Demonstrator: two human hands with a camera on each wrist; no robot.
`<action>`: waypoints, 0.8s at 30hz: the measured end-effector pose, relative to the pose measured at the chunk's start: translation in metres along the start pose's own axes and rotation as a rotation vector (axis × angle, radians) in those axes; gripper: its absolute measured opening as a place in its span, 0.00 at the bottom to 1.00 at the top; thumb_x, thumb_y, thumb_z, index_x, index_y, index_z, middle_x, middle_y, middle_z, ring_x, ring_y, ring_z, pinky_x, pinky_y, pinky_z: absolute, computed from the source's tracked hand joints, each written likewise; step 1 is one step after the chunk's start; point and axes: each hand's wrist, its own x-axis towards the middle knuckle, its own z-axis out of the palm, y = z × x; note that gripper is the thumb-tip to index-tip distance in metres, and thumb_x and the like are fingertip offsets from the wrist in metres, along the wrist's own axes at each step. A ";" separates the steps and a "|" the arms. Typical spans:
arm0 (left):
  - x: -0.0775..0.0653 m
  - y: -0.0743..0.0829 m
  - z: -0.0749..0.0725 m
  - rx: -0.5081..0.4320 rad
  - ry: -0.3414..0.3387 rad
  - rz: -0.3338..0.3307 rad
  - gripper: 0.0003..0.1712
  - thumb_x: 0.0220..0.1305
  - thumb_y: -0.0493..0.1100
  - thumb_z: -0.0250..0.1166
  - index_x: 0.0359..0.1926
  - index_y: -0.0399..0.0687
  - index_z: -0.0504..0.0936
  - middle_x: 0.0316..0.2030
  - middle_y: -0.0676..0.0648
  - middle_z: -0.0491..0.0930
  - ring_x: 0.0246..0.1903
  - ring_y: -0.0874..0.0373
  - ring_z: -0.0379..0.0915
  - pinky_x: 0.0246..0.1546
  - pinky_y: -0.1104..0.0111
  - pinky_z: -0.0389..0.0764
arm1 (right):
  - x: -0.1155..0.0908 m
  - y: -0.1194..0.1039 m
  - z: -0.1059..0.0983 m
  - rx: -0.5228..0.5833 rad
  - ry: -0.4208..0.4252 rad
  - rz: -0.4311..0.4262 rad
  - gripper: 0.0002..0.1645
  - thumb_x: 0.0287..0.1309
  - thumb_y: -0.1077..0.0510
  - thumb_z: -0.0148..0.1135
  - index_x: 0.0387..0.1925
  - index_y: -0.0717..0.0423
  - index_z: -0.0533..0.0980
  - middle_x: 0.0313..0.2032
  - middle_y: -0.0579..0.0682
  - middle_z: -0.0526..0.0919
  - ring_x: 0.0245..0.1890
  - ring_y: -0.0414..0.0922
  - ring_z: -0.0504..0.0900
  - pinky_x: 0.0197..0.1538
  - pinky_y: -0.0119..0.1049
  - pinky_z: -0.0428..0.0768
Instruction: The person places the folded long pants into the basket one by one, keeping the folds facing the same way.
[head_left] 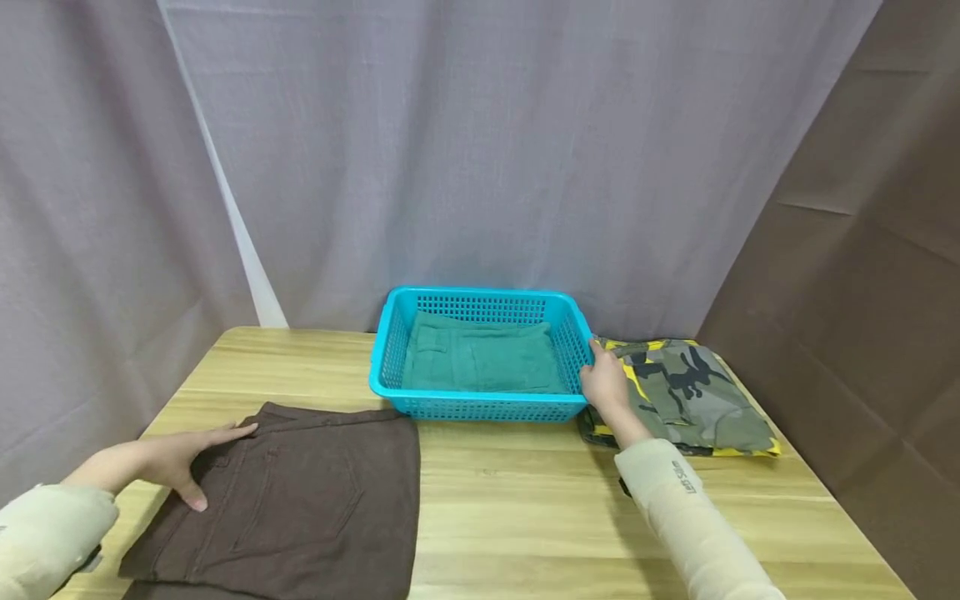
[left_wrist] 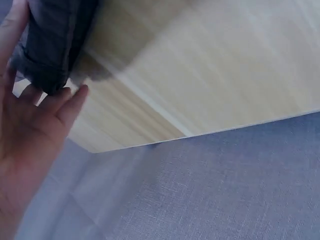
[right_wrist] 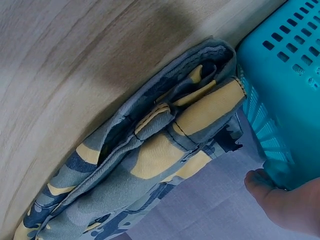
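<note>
A curtain [head_left: 487, 150] backs the wooden table [head_left: 495, 517] (left hand [head_left: 176, 458] spread on trousers [head_left: 307, 492], right hand [head_left: 606, 383] gripping basket [head_left: 480, 398]).

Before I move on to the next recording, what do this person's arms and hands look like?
The left hand and the right hand are bare, without gloves. A puffy, pale cream fabric left sleeve and a matching right sleeve cover the arms; the right one carries dark lettering resembling "Let's Slim". A small dark piece shows at each cuff.
</note>
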 end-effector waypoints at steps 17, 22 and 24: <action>0.008 -0.014 0.018 0.479 0.332 0.297 0.61 0.30 0.68 0.68 0.71 0.59 0.59 0.71 0.40 0.54 0.53 0.22 0.65 0.43 0.40 0.72 | 0.002 -0.001 -0.001 -0.012 0.015 -0.008 0.34 0.57 0.69 0.41 0.68 0.68 0.57 0.57 0.73 0.70 0.13 0.41 0.56 0.18 0.33 0.60; 0.013 -0.006 0.014 0.461 0.226 0.231 0.62 0.29 0.67 0.68 0.71 0.57 0.59 0.59 0.24 0.66 0.54 0.28 0.68 0.47 0.46 0.75 | 0.000 -0.001 -0.001 -0.006 0.006 -0.003 0.35 0.57 0.69 0.41 0.68 0.67 0.56 0.59 0.73 0.68 0.12 0.41 0.55 0.18 0.33 0.60; 0.014 -0.002 0.014 0.461 0.204 0.226 0.62 0.30 0.68 0.67 0.71 0.57 0.58 0.59 0.23 0.66 0.53 0.29 0.69 0.47 0.46 0.75 | 0.000 -0.001 -0.001 0.000 0.005 -0.003 0.35 0.57 0.70 0.40 0.68 0.68 0.56 0.58 0.73 0.68 0.12 0.41 0.54 0.18 0.33 0.60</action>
